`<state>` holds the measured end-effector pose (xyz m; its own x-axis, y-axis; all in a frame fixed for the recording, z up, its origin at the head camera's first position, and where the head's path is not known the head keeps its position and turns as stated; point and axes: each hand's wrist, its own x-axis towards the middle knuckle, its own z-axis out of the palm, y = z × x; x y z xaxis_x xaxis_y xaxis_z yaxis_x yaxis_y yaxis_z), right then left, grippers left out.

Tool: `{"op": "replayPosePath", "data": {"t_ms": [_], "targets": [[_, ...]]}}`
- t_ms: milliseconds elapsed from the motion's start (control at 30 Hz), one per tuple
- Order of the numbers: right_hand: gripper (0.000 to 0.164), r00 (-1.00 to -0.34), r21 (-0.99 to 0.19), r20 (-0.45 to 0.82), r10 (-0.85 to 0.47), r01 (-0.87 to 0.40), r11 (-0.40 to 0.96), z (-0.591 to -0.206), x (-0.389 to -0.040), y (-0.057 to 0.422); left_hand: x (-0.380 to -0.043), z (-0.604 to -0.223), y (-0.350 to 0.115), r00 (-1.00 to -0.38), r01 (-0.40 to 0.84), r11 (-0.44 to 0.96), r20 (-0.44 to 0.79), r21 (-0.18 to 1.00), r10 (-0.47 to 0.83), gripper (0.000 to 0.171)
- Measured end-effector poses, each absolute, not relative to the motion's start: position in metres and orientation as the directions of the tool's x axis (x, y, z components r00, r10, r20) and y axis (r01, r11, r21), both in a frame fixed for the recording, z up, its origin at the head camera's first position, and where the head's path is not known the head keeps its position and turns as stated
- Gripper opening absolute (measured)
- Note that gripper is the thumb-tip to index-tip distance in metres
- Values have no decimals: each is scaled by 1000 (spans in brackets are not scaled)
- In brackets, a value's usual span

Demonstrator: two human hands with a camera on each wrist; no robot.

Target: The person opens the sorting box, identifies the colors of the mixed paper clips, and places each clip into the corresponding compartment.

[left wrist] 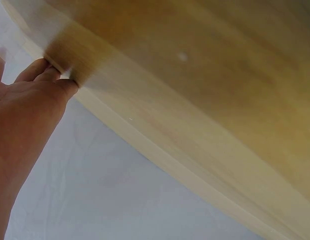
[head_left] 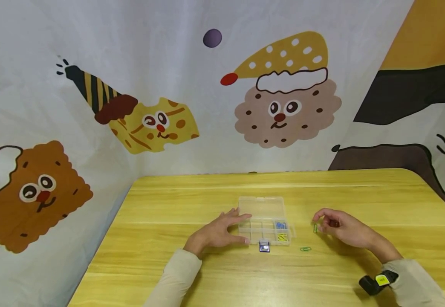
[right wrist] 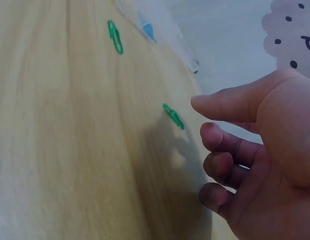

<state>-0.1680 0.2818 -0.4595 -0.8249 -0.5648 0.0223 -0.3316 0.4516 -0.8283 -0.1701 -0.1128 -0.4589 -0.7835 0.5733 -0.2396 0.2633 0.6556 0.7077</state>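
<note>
A clear plastic compartment box [head_left: 256, 233] lies on the table with its lid [head_left: 261, 207] raised at the back. Blue paper clips [head_left: 281, 225] fill one right-hand compartment, yellow paper clips [head_left: 282, 237] the one in front of it. My left hand [head_left: 218, 230] rests at the box's left side, thumb by the front corner, a straight forefinger near the hinge. Beside my right hand [head_left: 343, 228] is a green paper clip [right wrist: 173, 116]; the thumb and loosely bent fingers stand apart, nothing between them. Another green paper clip [head_left: 305, 249] lies nearer the box.
Against the box's front edge sits a small blue-edged latch or tag [head_left: 264, 246]. The wooden table [head_left: 149, 264] ends at a cloth backdrop [head_left: 169, 42] with printed cartoon biscuits. A black wrist device [head_left: 377, 281] is strapped at the right sleeve.
</note>
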Motion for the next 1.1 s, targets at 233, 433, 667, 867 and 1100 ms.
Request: {"op": "replayPosePath", "data": {"t_ms": [233,433,667,867,1100], "targets": [[18,-818,-834,5,-575,-321,449,-466,-170,285,-170,-462,-112,-785,251,654,-246,714,569,72],[19,-804,-817,-20,-594,-330,473,-467,-174,285,-170,-461,-114,-779,258,651,-245,714,577,72],[17,-820,-784,-39,-571,-329,526,-467,-175,281,-171,-459,-115,-774,266,654,-247,708,582,72],[11,-842,-772,-59,-536,-301,559,-467,-173,276,-172,-457,-115,-767,282,649,-240,706,595,73],[7,-849,-759,-74,-523,-292,582,-466,-173,276,-173,-457,-114,-767,269,647,-248,713,592,73]]}}
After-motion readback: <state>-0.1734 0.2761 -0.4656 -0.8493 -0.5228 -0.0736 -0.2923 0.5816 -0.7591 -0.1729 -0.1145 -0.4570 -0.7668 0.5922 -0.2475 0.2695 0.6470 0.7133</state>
